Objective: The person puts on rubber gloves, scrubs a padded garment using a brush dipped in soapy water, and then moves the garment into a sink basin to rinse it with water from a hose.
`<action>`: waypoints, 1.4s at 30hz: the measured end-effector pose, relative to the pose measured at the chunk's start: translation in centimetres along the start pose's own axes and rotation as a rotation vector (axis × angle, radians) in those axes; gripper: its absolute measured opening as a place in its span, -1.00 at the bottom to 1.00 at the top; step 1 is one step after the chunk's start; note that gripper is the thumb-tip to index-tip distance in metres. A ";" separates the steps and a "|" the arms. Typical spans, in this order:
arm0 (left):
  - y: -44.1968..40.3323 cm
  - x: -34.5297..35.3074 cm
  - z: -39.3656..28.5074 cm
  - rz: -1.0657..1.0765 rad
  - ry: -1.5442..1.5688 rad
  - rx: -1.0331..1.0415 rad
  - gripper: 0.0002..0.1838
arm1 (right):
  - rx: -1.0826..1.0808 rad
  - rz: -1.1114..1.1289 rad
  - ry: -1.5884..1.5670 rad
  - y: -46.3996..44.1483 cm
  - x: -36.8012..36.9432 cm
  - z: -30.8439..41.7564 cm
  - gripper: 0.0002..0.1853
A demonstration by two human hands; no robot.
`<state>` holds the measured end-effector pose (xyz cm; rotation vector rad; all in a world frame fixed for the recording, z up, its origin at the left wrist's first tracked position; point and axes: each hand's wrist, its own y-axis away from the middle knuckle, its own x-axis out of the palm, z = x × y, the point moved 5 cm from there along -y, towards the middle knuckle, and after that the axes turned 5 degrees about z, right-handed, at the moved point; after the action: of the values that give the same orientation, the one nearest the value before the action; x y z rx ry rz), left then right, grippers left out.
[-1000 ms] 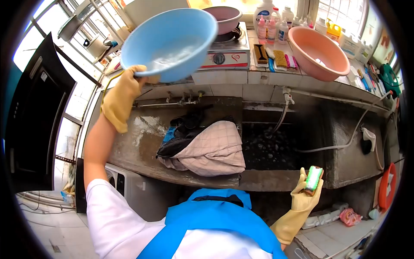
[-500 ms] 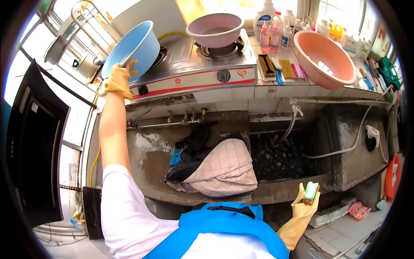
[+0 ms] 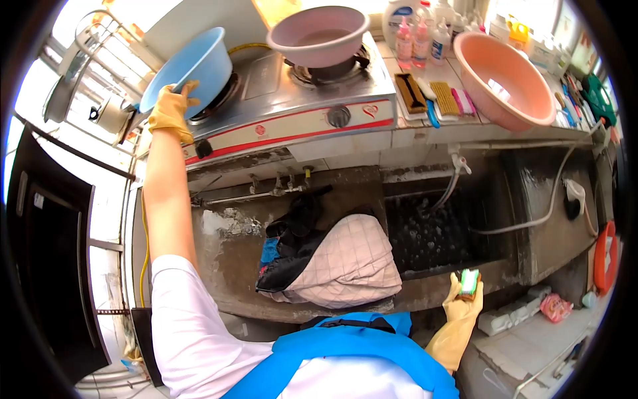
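Observation:
My left hand (image 3: 174,114), in a yellow rubber glove, is closed on the near rim of a light blue basin (image 3: 203,76). The basin rests tilted over the left burner of the gas stove. Low at the right, my gloved right hand (image 3: 460,311) holds a small scrub brush (image 3: 469,284) with a green and white top and brown bristles. Between my arms, a bundled quilted garment (image 3: 345,263), pale pink with grid lines and a black side, lies on the grey stone washing slab (image 3: 226,256).
A pink basin (image 3: 319,36) sits on the stove's right burner. Several brushes (image 3: 411,93), bottles (image 3: 420,45) and an orange basin (image 3: 502,83) stand on the tiled ledge. Dark water fills the stone sink (image 3: 432,243), with a grey hose (image 3: 518,229) draped over it.
My view has shifted slightly. The blue basin sits a little lower and further left in view, still in my left hand. My right hand with the brush has come up slightly toward the slab edge.

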<state>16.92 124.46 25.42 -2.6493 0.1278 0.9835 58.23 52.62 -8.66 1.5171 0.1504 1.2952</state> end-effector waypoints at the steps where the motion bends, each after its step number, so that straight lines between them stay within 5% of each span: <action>1: -0.6 -0.6 -0.2 -0.028 -0.333 -0.129 -0.49 | -0.061 0.100 0.115 -2.0 -1.8 0.7 -0.51; 2: 1.0 0.1 -2.9 -0.083 -0.432 -0.103 -0.40 | -0.136 0.189 0.222 -3.6 -4.0 1.3 -0.50; 3: 0.5 -0.2 -2.0 -0.019 -0.357 -0.139 -0.06 | -0.211 0.255 0.476 -3.4 -3.1 1.1 -0.50; 4: -1.3 -0.5 0.4 0.000 -0.413 -0.033 -0.14 | -0.299 0.292 0.724 -3.7 -2.0 1.0 -0.50; 8: -3.5 -1.0 9.0 0.058 -0.663 0.711 -0.36 | 0.018 0.119 -0.144 -5.0 -1.7 0.2 -0.65; 10: 0.8 -1.0 9.5 0.401 -0.174 0.595 -0.37 | 0.117 0.012 -0.240 -7.0 -3.5 0.6 -0.58; 12: 6.7 0.2 9.2 0.759 1.031 0.035 -0.47 | 0.202 -0.117 -0.243 -10.0 -6.8 1.4 -0.47; 13: 14.2 1.9 2.9 0.235 1.073 -0.423 -0.32 | 0.172 -0.178 -0.293 -10.7 -8.0 2.1 -0.45; 14: 16.9 0.9 5.9 0.300 1.024 -0.391 -0.15 | 0.139 -0.237 -0.340 -11.3 -9.0 2.7 -0.44; 16: 21.8 -1.7 13.6 0.509 0.833 -0.515 -0.12 | 0.042 -0.269 -0.370 -12.6 -11.1 5.7 -0.47; 20: 35.2 -5.0 18.1 0.139 0.822 -0.760 -0.17 | -0.076 -0.220 -0.353 -13.7 -7.9 15.7 -0.52; 22: 39.5 -6.6 22.5 0.137 0.806 -0.849 -0.21 | -0.106 0.010 -0.381 -16.3 -5.7 23.0 -0.49; 23: 42.2 -6.6 21.5 -0.019 0.831 -0.940 -0.29 | -0.117 0.124 -0.392 -17.5 -4.7 26.5 -0.47; 24: 44.0 -5.8 21.8 -0.005 0.843 -0.936 -0.36 | -0.452 0.066 -0.298 -13.8 -0.9 27.9 -0.40; 25: 45.9 -5.3 22.5 0.230 0.654 -0.631 -0.41 | -0.407 0.055 -0.277 -12.8 1.0 28.0 -0.40; 26: 47.2 -3.4 21.1 0.122 0.871 -0.947 -0.39 | -0.379 0.055 -0.263 -12.3 1.9 28.7 -0.38; 27: 48.8 -1.9 21.2 0.221 0.761 -0.829 -0.37 | -0.351 0.056 -0.248 -12.4 2.3 29.2 -0.33; 28: 50.1 0.4 19.3 0.195 0.743 -0.952 -0.35 | -0.328 0.063 -0.239 -13.1 2.3 28.8 -0.26; 31: 53.6 6.5 19.7 0.411 0.688 -1.063 -0.36 | -0.301 0.078 0.064 -15.4 -0.1 20.6 -0.27; 34: 56.2 13.2 17.6 0.617 0.328 -1.150 -0.08 | -0.099 0.004 0.483 -13.7 -2.5 5.7 -0.28; 37: 57.4 18.1 17.8 0.464 0.249 -1.169 0.21 | 0.221 0.230 1.121 -9.2 -3.8 -8.9 -0.25; 38: 57.3 18.5 18.4 0.415 0.295 -1.140 0.29 | 0.181 0.290 1.249 -7.3 -3.3 -11.8 -0.24; 40: 57.0 20.9 25.7 0.316 0.214 -0.977 0.36 | 0.015 0.369 1.436 -2.3 -0.3 -15.7 0.10; 41: 56.2 21.8 25.8 0.268 0.167 -0.897 0.40 | -0.105 0.385 1.912 -3.0 0.0 -16.5 0.25; 42: 56.0 22.6 25.7 0.251 0.130 -0.827 0.33 | -0.127 0.352 2.239 -3.9 -0.1 -16.9 0.19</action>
<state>7.51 80.15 -22.07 -3.5233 0.0963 1.1124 47.26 64.58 -14.66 -0.6869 1.1416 2.5609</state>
